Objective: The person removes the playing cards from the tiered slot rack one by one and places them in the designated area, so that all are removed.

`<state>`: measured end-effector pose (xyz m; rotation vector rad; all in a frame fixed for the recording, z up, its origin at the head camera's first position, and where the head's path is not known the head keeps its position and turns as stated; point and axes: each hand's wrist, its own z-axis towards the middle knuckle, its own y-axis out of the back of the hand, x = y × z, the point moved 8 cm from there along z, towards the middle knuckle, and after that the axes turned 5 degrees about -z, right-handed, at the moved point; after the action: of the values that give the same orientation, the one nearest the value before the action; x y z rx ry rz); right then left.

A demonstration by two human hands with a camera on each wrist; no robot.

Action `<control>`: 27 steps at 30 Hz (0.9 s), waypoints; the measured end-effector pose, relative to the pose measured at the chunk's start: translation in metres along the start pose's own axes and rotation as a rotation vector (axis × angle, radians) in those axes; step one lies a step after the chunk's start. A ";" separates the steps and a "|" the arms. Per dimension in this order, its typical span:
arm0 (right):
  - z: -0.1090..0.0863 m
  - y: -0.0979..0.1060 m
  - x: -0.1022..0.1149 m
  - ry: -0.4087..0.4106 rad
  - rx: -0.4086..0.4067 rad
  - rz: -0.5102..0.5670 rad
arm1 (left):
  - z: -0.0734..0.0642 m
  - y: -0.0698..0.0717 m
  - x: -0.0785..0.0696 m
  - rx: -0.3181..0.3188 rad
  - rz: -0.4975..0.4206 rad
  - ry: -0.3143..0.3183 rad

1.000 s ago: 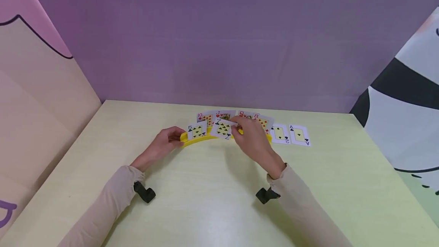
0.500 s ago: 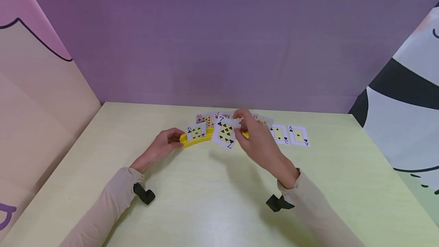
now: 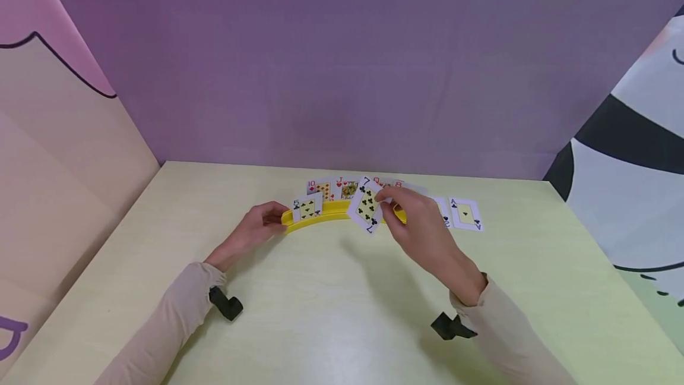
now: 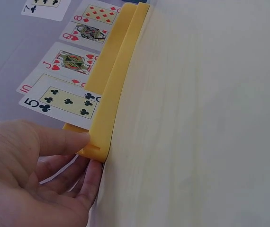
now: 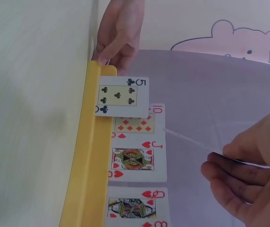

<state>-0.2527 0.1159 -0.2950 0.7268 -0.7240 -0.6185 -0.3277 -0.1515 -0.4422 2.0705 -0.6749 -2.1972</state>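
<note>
My left hand [image 3: 263, 220] grips the left end of a curved yellow card holder [image 4: 121, 71], thumb above and fingers round its end. A five of clubs [image 5: 124, 97] stands in the holder near that hand. Behind it are a ten of diamonds [image 5: 137, 124], a jack of hearts [image 5: 135, 161], a queen of hearts [image 5: 132, 205] and, partly covered, an eight of diamonds [image 4: 97, 16]. My right hand [image 3: 422, 230] pinches a seven of clubs [image 3: 366, 207] by its right edge, tilted in front of the holder. In the right wrist view that card appears nearly edge-on.
Face up on the table [image 3: 320, 314], right of the holder, lie a two [image 3: 445, 210], partly hidden by my right hand, and a black ace [image 3: 466, 214]. A purple wall [image 3: 342, 64] closes off the back.
My right hand has drawn the seven of clubs toward me and to the right, tilting it more. The holder's middle now shows. My left hand stays on the holder's end.
</note>
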 end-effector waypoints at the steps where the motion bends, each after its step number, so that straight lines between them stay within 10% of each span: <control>1: -0.001 0.001 -0.002 -0.004 -0.004 -0.004 | 0.000 0.000 0.000 0.000 -0.001 0.002; 27: -0.019 0.079 -0.051 -0.025 -0.333 -0.093 | 0.006 -0.005 0.000 0.015 0.010 -0.011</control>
<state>-0.2490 0.2066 -0.2634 0.4470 -0.5933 -0.8114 -0.3326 -0.1454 -0.4440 2.0595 -0.7024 -2.2063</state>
